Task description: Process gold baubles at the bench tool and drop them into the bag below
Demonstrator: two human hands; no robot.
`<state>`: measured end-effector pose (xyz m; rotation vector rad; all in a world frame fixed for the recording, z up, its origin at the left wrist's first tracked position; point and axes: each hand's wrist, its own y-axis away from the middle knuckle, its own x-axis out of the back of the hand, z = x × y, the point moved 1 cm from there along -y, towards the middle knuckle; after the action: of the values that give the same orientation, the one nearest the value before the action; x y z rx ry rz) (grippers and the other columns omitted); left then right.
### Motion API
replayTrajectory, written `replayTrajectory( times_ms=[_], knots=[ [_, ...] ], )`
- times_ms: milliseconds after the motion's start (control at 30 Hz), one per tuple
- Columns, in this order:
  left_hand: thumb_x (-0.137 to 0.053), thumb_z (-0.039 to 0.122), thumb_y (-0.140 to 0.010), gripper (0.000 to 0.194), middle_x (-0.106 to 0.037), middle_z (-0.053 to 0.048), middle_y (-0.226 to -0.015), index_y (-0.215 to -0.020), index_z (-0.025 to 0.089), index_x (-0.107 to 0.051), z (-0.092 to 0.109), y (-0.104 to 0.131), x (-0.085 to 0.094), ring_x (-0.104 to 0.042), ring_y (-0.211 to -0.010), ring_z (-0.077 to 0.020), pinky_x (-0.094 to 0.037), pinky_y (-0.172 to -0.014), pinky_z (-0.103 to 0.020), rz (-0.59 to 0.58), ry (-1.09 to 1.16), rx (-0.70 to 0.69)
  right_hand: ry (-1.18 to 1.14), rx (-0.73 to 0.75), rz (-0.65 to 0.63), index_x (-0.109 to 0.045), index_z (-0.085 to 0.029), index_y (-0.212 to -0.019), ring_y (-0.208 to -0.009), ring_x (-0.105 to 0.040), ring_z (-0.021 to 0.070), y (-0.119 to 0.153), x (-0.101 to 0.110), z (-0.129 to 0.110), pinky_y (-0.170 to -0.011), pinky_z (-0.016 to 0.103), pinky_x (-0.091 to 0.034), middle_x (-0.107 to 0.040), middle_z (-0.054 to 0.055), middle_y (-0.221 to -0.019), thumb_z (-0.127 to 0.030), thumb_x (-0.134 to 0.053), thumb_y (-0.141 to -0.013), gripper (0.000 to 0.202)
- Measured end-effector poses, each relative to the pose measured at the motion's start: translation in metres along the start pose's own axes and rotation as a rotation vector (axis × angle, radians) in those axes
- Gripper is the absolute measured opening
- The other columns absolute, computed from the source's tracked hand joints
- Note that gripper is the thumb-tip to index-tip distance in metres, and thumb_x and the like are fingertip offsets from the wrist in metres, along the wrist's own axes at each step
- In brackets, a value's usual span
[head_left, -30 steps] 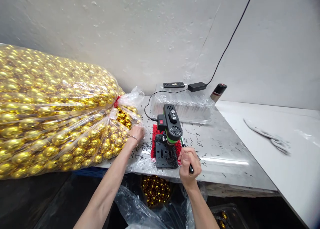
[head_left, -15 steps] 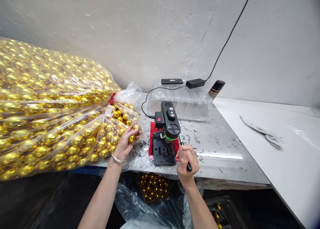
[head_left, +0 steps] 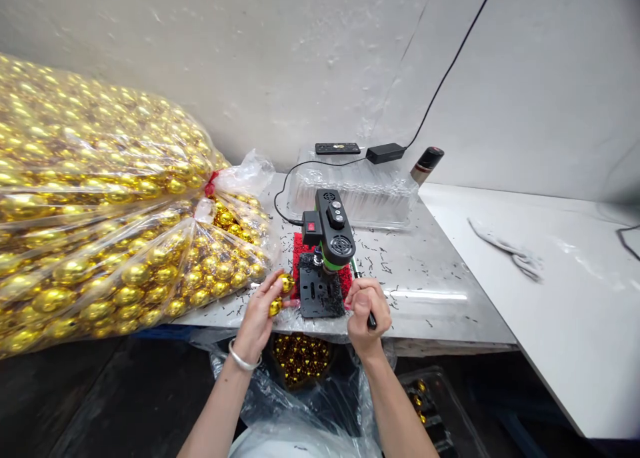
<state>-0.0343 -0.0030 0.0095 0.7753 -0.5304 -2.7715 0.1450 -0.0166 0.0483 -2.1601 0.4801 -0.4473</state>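
Observation:
My left hand (head_left: 261, 315) is closed around gold balls (head_left: 286, 283), two of which show at its fingertips. It is just left of a small black bench drill press (head_left: 336, 235) with a green ring near its lower end. Under the drill head lies a black slotted base plate (head_left: 320, 299) on a red mat (head_left: 299, 250). My right hand (head_left: 369, 315) is wrapped around the black-ended lever (head_left: 371, 321) at the machine's right side. The spot directly beneath the drill head is hidden from above.
A big clear bag of gold balls (head_left: 115, 245) fills the left. Clear plastic trays (head_left: 355, 195) stand behind, with a power adapter (head_left: 386, 153) on top. A can (head_left: 427, 165) and glove (head_left: 505, 248) are right. Below hangs a plastic-lined container of balls (head_left: 301, 361).
My left hand has moved right, from the bag's edge to beside the base plate, carrying gold balls. My right hand stays on the lever. The whole view has shifted slightly.

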Motion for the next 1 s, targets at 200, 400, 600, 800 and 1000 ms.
replayTrajectory(
  times_ms=[200, 400, 600, 800, 1000],
  knots=[
    [-0.073, 0.029, -0.067, 0.039, -0.071, -0.009, -0.096, -0.102, 0.013, -0.066, -0.035, -0.026, -0.032, -0.065, -0.083, -0.0176, -0.052, -0.065, -0.025, -0.084, -0.313, -0.118, 0.001, 0.025, -0.021, -0.044, -0.019, -0.064, -0.063, -0.05, 0.0118, -0.002, 0.002, -0.002, -0.057, 0.027, -0.039, -0.049, -0.001, -0.063, -0.006, -0.04, -0.087, 0.027],
    [-0.065, 0.025, -0.076, 0.034, -0.072, -0.009, -0.102, -0.109, 0.017, -0.066, -0.032, -0.027, -0.041, -0.066, -0.093, -0.0229, -0.049, -0.087, -0.037, -0.14, -0.947, -0.393, -0.014, 0.036, -0.043, -0.045, -0.019, -0.066, -0.065, -0.05, 0.0117, 0.001, 0.002, 0.001, -0.058, 0.026, -0.04, -0.049, 0.0, -0.066, -0.006, -0.041, -0.087, 0.024],
    [-0.065, 0.025, -0.078, 0.036, -0.071, -0.011, -0.107, -0.113, 0.016, -0.066, -0.033, -0.02, -0.044, -0.064, -0.101, -0.027, -0.048, -0.091, -0.039, -0.109, -1.198, -0.555, -0.023, 0.039, -0.059, -0.046, -0.019, -0.067, -0.065, -0.05, 0.0121, 0.001, 0.003, 0.002, -0.058, 0.026, -0.042, -0.05, 0.0, -0.067, -0.006, -0.041, -0.086, 0.023],
    [-0.072, 0.03, -0.071, 0.034, -0.071, -0.01, -0.108, -0.103, 0.021, -0.071, -0.032, -0.025, -0.044, -0.063, -0.102, -0.0298, -0.045, -0.093, -0.037, -0.126, -1.084, -0.496, -0.017, 0.036, -0.053, -0.046, -0.02, -0.068, -0.065, -0.051, 0.0129, 0.0, 0.003, 0.0, -0.057, 0.027, -0.042, -0.05, 0.0, -0.067, -0.008, -0.04, -0.086, 0.022],
    [-0.074, 0.031, -0.068, 0.033, -0.07, -0.006, -0.113, -0.1, 0.024, -0.073, -0.024, -0.026, -0.05, -0.064, -0.099, -0.0289, -0.045, -0.087, -0.034, -0.155, -1.129, -0.392, -0.026, 0.035, -0.073, -0.045, -0.02, -0.069, -0.066, -0.051, 0.0128, 0.007, 0.003, 0.005, -0.057, 0.027, -0.043, -0.05, 0.001, -0.069, -0.012, -0.038, -0.089, 0.023]
  ],
)
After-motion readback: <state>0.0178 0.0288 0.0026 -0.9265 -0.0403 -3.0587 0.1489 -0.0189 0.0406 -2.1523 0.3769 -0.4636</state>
